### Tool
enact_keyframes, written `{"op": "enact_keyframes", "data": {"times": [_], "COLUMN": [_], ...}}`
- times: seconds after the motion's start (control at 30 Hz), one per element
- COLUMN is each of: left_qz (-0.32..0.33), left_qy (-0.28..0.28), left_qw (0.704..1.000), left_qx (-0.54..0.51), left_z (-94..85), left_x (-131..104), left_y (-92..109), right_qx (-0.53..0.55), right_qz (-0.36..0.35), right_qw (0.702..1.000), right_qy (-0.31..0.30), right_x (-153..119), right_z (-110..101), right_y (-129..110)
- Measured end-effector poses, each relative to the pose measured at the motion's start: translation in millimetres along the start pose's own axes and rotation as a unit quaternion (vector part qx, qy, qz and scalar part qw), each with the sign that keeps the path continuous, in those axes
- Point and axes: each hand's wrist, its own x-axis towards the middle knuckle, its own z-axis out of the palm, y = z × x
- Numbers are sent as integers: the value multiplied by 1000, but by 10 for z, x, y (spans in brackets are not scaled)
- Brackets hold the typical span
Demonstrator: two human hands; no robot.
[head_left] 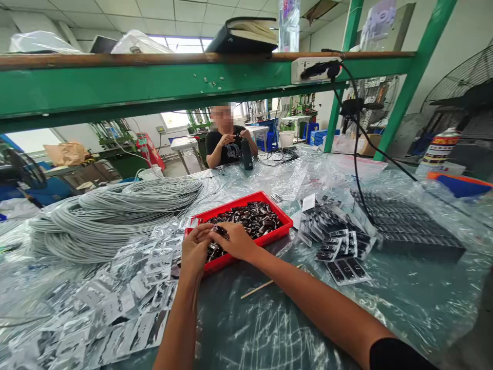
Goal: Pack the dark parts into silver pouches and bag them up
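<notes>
A red tray [287, 224] filled with small dark shiny parts [254, 218] stands in the middle of the table. Over its near left corner my left hand [195, 248] and my right hand [235, 240] meet, fingers closed together. Between the fingertips is a small dark part [220, 230], largely hidden by the fingers; its kind cannot be made out. Several clear packets [127, 300] with grey and dark contents are spread to the left of my forearms. Right of the tray lie blister packs [346, 270] holding dark pieces, fanned in a pile.
Coiled grey cable [115, 216] lies at the left. A block of dark packs [416, 221], a spray can [439, 149] and hanging black cords [356, 154] are at right. A thin stick [265, 289] lies nearby. Across the table sits a person [231, 146] behind a dark bottle [247, 154]. Overhead runs a green shelf beam [154, 82].
</notes>
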Motion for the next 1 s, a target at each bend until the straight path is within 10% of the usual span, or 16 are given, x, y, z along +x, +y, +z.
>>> {"op": "enact_keyframes", "data": {"times": [0.23, 0.5, 0.6, 0.73, 0.9, 1.0], "left_qz": [61, 111, 182, 243, 217, 176], "left_qy": [14, 356, 471, 350, 131, 82], "left_qw": [995, 906, 837, 841, 868, 879], "left_qx": [84, 199, 211, 333, 428, 436], "left_z": [13, -664, -952, -1044, -1087, -1188], "left_x": [-32, -32, -199, -573, -1178, -1533], "left_y": [13, 326, 546, 608, 262, 75], "right_qx": [69, -84, -118, -295, -410, -457], "right_qz": [43, -16, -41, -74, -132, 4], "right_qw": [995, 996, 979, 875, 819, 839], "right_qy": [-56, 12, -161, -377, -379, -297], "right_x": [42, 122, -39, -707, -1368, -1352], "right_z": [-135, -384, -566, -694, -1081, -1504], "right_y": [166, 97, -88, -231, -165, -35]}}
